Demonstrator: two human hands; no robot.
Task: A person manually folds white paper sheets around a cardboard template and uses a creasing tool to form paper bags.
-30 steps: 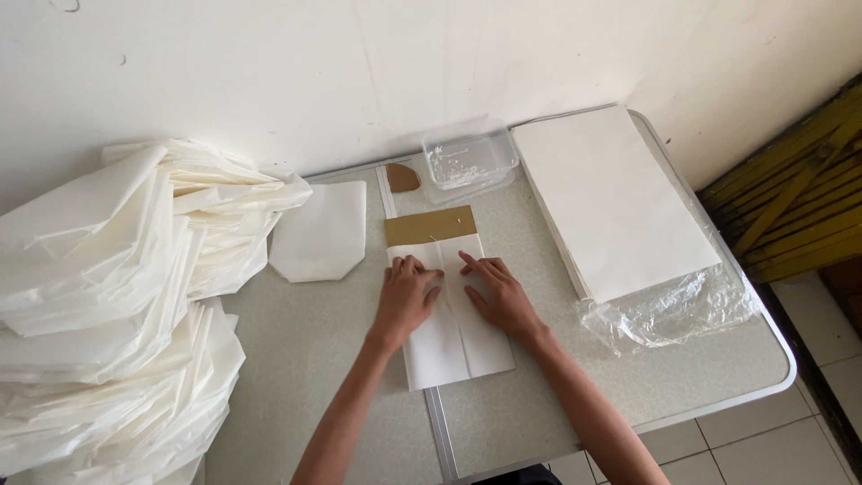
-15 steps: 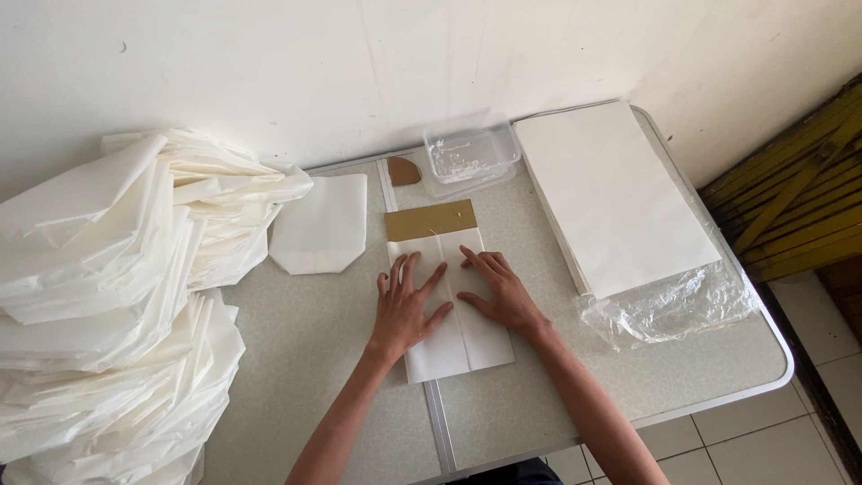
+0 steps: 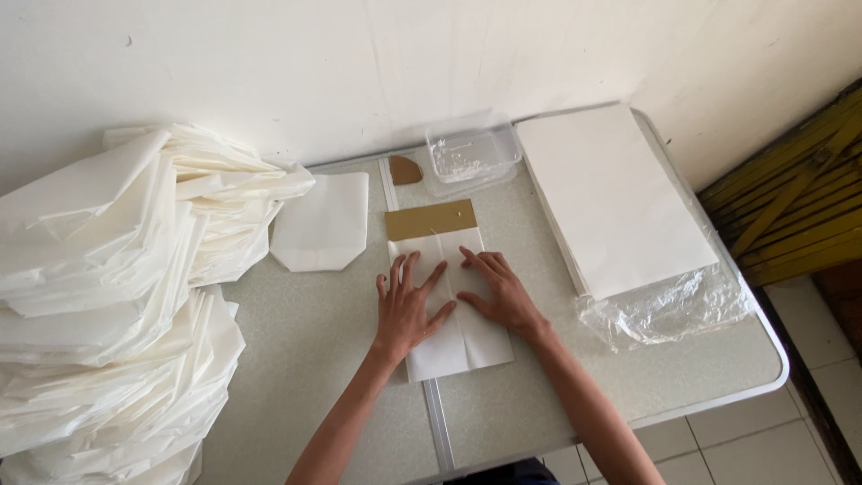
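Off the table's left edge rise stacked white paper bags [image 3: 108, 296], mid-table the left hand [image 3: 409, 305] and right hand [image 3: 498, 292] press flat, fingers spread, gripping nothing, on a folded white paper sheet [image 3: 462, 346] below a brown card strip [image 3: 431, 218], a clear plastic tub [image 3: 473, 153] holding small bits stands by the back edge, and a plastic-wrapped white paper stack [image 3: 611, 202] fills the right side.

Soft, even daylight; faint shadows, sharp focus, no glare.
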